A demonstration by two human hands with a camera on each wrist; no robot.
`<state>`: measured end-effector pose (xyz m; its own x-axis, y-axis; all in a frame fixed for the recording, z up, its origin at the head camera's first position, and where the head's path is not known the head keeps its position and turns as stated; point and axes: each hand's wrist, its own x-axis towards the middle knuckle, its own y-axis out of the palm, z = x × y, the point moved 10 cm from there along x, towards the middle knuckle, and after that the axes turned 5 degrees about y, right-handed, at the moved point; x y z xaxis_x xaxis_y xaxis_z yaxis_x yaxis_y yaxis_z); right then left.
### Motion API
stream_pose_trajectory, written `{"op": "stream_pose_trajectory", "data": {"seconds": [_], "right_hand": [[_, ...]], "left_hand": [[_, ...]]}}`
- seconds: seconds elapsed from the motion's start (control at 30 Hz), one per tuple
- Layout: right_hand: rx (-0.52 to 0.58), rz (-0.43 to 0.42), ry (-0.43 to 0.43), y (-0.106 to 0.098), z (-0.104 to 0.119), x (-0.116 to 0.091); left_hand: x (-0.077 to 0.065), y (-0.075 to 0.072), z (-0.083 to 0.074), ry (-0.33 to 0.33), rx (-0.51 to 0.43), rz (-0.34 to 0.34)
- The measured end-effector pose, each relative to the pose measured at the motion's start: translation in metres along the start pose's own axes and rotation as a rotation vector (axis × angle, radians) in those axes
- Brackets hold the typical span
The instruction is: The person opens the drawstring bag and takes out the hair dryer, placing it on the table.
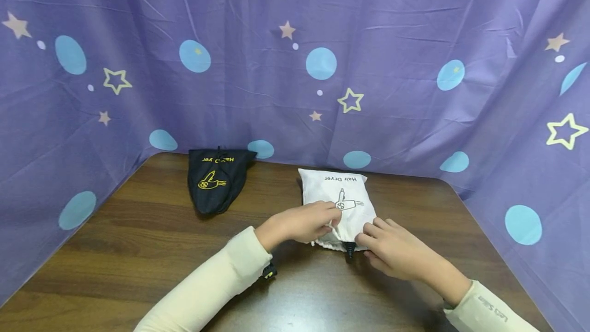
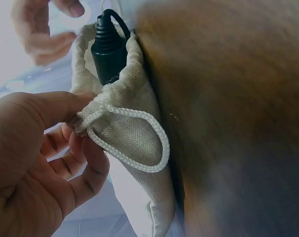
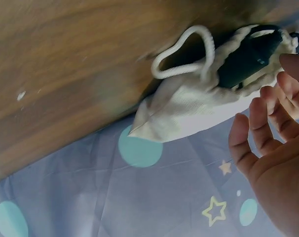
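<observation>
So both arms reach in from the bottom corners. Left forearm (image 1: 209,288) angles up to the right, right forearm (image 1: 484,311) slants up to the left, both bare at the wrist. Left hand (image 1: 311,222) is back-up, thumb and index pinched, the other fingers kinda curled underneath. Right hand (image 1: 396,251) is turned inward, fingers loosely bent with little gaps between them, no pinch going on. Hands are close together but not touching.
</observation>
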<state>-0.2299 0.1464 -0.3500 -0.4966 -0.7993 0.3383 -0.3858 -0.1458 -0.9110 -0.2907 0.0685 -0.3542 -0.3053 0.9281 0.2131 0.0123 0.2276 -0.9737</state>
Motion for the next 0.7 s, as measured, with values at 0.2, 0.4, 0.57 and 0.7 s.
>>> {"op": "stream_pose_trajectory", "data": {"seconds": [0.2, 0.4, 0.57, 0.7], "right_hand": [[0.028, 0.021, 0.005, 0.004, 0.011, 0.001], [0.03, 0.025, 0.09, 0.005, 0.004, 0.002], [0.015, 0.014, 0.184, 0.003, -0.009, 0.005], [0.024, 0.01, 0.276, 0.002, -0.018, 0.011]], "left_hand": [[0.0, -0.008, 0.005, -0.04, 0.005, -0.057], [0.001, -0.014, 0.013, -0.111, 0.025, -0.104], [0.001, -0.018, 0.016, -0.129, 0.016, -0.127], [0.002, -0.019, 0.015, -0.118, 0.027, -0.144]]}}
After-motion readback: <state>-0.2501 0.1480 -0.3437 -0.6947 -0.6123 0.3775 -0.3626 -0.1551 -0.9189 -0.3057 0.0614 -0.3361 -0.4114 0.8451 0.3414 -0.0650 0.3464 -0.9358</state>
